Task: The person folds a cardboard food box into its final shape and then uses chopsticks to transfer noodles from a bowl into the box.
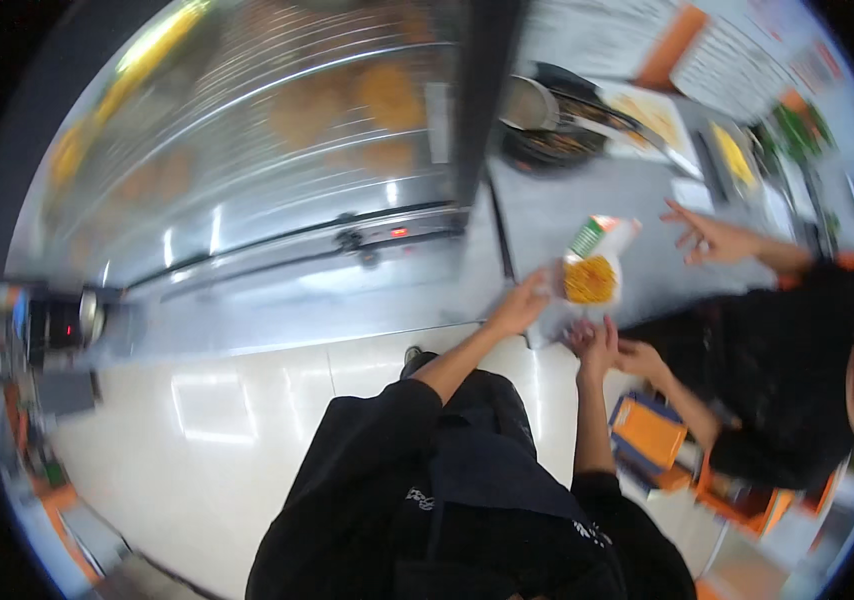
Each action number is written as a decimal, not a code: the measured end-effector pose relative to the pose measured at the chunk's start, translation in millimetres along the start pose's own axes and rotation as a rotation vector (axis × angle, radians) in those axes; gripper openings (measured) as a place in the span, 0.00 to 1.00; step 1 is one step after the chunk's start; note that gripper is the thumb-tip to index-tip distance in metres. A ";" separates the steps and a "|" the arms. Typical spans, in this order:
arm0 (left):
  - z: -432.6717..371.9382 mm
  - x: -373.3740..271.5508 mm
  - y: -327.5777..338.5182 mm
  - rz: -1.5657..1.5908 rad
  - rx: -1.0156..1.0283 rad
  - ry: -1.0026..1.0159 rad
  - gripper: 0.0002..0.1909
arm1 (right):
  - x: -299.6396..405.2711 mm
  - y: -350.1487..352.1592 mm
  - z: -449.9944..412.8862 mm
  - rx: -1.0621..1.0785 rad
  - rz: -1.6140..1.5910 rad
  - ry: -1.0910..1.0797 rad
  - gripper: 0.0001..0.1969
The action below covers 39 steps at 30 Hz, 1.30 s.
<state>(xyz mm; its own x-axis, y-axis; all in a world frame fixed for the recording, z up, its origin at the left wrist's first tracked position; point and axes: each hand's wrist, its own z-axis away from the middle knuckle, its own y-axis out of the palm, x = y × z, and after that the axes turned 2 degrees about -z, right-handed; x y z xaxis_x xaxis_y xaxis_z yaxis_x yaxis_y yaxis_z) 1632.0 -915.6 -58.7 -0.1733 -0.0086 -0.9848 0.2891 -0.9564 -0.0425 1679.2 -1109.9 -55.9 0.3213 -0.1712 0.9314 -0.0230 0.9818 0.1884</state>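
Observation:
An opened packet [601, 234], green, white and orange, lies at the front of the steel counter [644, 184] beside a round portion of yellow noodle-like food [590, 280] on something white. Just left of the food is my left hand [521, 303], blurred, its fingers extended towards the white edge; whether it touches is unclear. My right hand [593, 341] is below the food at the counter's front edge, fingers partly curled, close to a co-worker's hand [641, 358]. I cannot tell if it holds anything. The co-worker's other hand [712, 236] is spread over the counter, to the right.
Black pans [551, 150] and a small pot [530, 103] stand at the counter's back, near a stained white board [644, 120]. A glass-fronted cabinet with wire racks [322, 97] fills the left. The co-worker in black [779, 375] stands close on the right, by orange bins [742, 499].

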 end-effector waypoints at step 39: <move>937.6 279.9 -533.0 0.917 -1.798 -0.619 0.20 | -404.8 857.9 749.7 1.455 0.375 0.510 0.33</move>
<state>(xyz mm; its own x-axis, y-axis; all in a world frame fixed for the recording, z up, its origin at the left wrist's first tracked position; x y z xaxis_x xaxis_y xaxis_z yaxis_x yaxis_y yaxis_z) 546.7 -682.2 -154.0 0.4064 -0.6326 -0.6593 0.7572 0.6370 -0.1444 819.7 -259.8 -37.7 0.3526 0.3911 0.8501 -0.9229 -0.0051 0.3851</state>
